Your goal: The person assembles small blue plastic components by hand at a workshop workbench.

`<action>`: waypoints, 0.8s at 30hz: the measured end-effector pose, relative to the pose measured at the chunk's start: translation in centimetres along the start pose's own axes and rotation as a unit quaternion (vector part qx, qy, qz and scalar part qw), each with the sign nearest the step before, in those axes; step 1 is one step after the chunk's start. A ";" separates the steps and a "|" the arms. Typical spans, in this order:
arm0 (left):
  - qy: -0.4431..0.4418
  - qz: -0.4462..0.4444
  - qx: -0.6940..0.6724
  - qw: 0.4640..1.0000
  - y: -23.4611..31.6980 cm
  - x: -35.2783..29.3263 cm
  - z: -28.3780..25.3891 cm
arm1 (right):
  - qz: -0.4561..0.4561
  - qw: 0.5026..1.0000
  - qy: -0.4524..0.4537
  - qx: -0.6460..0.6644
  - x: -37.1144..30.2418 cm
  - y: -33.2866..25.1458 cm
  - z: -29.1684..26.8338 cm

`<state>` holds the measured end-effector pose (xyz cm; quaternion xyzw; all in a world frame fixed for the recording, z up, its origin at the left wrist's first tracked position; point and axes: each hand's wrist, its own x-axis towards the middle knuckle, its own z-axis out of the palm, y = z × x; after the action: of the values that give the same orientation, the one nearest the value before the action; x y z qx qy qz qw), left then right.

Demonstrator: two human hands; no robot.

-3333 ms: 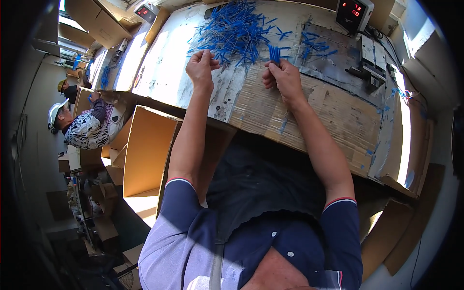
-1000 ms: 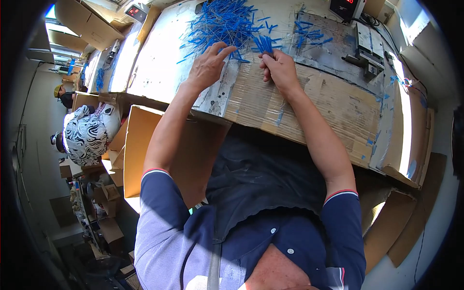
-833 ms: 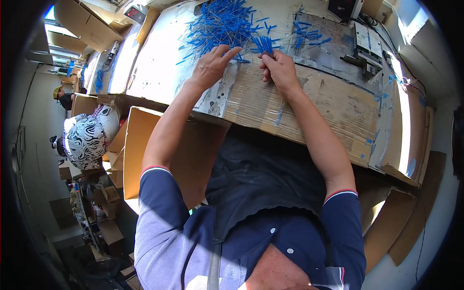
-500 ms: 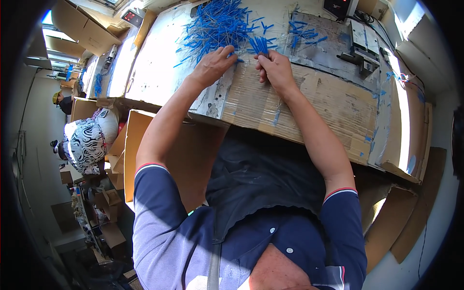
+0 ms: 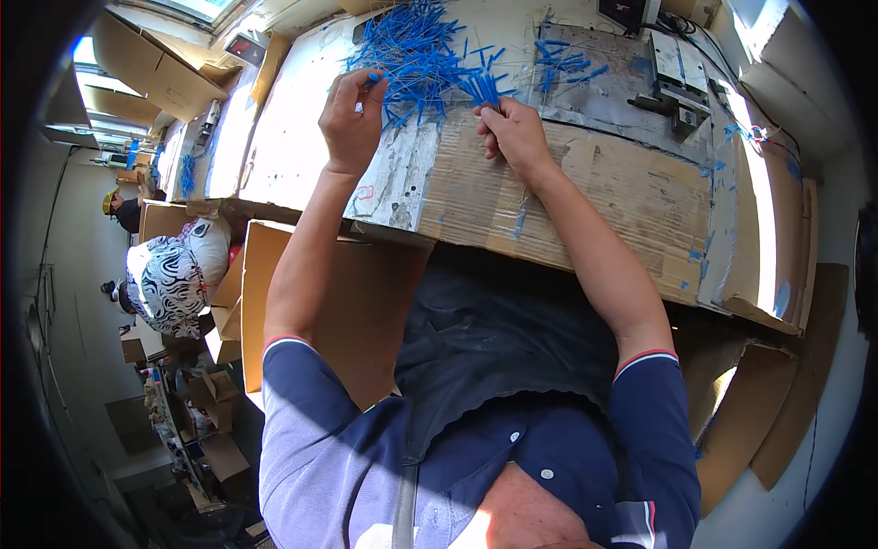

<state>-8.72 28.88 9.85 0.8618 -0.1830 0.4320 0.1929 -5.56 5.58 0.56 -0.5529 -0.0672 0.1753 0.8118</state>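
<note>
Blue thin sticks, bundle [image 5: 482, 89] pinched upright in right hand [image 5: 514, 137] grip, fingers closed on it | left hand [image 5: 352, 114] fingertips closed on one stick at edge of loose blue pile [image 5: 412, 50], which lies just beyond both hands, nearer the left | cardboard-covered desk [image 5: 585, 197] beneath.

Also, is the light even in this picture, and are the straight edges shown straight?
Head view: no, sunlight washes out the pale worktop left of the left hand; the thin blue plastic sticks and right hand stay sharp; the brown cardboard sheet's edges bend, and the corners are black.
</note>
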 end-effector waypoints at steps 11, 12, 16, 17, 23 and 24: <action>-0.024 -0.320 -0.239 0.916 2.2 3.0 -5.1 | -0.058 0.997 0.037 0.029 -0.6 -1.0 -0.1; -0.061 -0.364 -0.259 0.893 2.4 2.9 -5.2 | -0.089 0.994 0.047 0.030 -0.8 -1.2 0.0; -0.163 -0.424 -0.309 0.836 3.4 3.0 -4.4 | -0.199 0.979 0.049 -0.007 -1.6 -1.7 1.1; -0.181 -0.421 -0.318 0.830 3.8 3.0 -3.9 | -0.235 0.967 0.058 -0.076 -1.9 -1.8 1.3; -0.260 -0.423 -0.340 0.799 4.6 3.2 0.5 | -0.203 0.977 -0.007 -0.063 -1.9 -1.5 1.7; -0.270 -0.426 -0.348 0.790 4.8 3.1 1.1 | -0.129 0.991 -0.035 -0.010 -2.0 -1.5 1.6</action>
<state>-8.54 23.79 12.66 0.8086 0.0200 -0.0373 0.5869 -7.55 5.79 2.77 -0.5412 -0.1682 0.0881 0.8191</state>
